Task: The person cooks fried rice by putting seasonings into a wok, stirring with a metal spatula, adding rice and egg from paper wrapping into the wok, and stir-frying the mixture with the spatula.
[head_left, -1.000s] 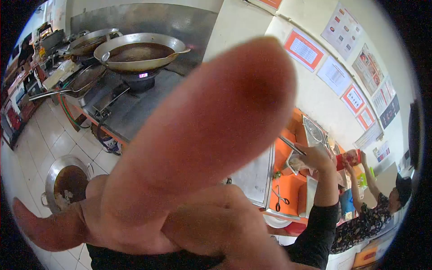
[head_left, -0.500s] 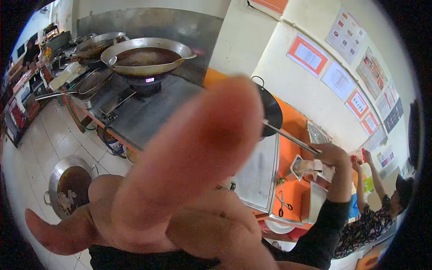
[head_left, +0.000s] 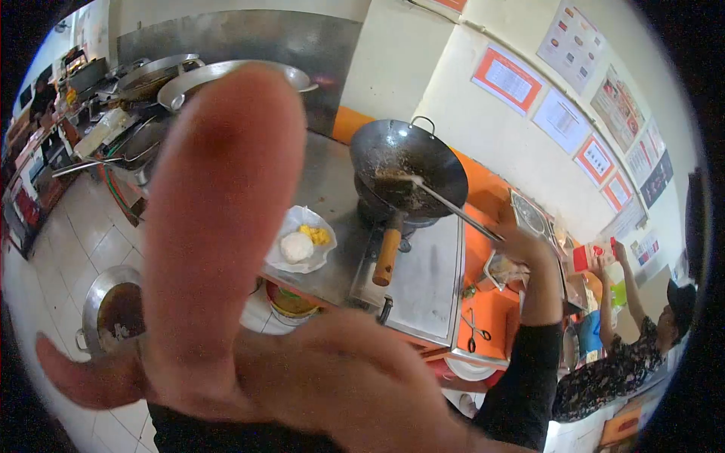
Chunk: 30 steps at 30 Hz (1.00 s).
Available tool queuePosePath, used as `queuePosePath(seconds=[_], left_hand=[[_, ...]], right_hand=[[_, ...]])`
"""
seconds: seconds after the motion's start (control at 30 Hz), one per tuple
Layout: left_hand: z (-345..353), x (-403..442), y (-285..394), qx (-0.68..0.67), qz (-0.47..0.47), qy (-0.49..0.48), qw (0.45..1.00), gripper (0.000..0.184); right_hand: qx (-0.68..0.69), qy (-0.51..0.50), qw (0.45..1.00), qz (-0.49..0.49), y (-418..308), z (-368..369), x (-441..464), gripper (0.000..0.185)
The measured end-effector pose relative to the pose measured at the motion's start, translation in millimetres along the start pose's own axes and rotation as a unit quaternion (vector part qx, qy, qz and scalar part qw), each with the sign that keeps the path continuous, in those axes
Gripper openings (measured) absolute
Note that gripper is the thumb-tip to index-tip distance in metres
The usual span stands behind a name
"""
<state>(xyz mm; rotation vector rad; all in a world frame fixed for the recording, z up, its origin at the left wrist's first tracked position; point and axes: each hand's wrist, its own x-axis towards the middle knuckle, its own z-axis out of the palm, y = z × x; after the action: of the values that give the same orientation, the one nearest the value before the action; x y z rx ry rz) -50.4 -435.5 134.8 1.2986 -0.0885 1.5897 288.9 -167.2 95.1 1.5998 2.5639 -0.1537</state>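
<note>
My left hand fills the foreground, blurred and close to the camera. One finger points up and another digit sticks out to the left; nothing shows in its grasp. My right hand grips the metal handle of a long wok spatula. The spatula's head rests inside a black wok, among brown, oily food bits on the bottom. This wok has a wooden handle and sits on a burner. Left of it, partly behind my left finger, is a white lined plate with rice and yellow egg-like pieces.
A large pan stands at the back of the steel counter. Another pan with dark liquid is on the floor, left. Scissors lie on the orange counter. At right, a person holds up a red-and-white packet.
My left hand has swung left and its finger now points more upright, uncovering the wok and plate. My right hand has shifted slightly left and down, still on the spatula.
</note>
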Motion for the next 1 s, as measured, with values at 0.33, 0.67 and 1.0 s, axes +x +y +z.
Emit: queuePosePath(seconds=[0.33,0.67,1.0], left_hand=[[-154,-83,-136,0.128,-0.288,0.035,0.948,0.072],[-144,-90,-246,-0.245,-0.419,0.241,0.841,0.057],[-122,-29,-255,-0.139,-0.399,0.352,0.835,0.019]], right_hand=[[-0.001,-0.016,0.995,0.094,-10,-8,-37,0.045],[0.093,0.042,0.989,0.108,-33,47,39,0.047],[-0.046,0.005,0.998,0.043,-20,3,-22,0.027]])
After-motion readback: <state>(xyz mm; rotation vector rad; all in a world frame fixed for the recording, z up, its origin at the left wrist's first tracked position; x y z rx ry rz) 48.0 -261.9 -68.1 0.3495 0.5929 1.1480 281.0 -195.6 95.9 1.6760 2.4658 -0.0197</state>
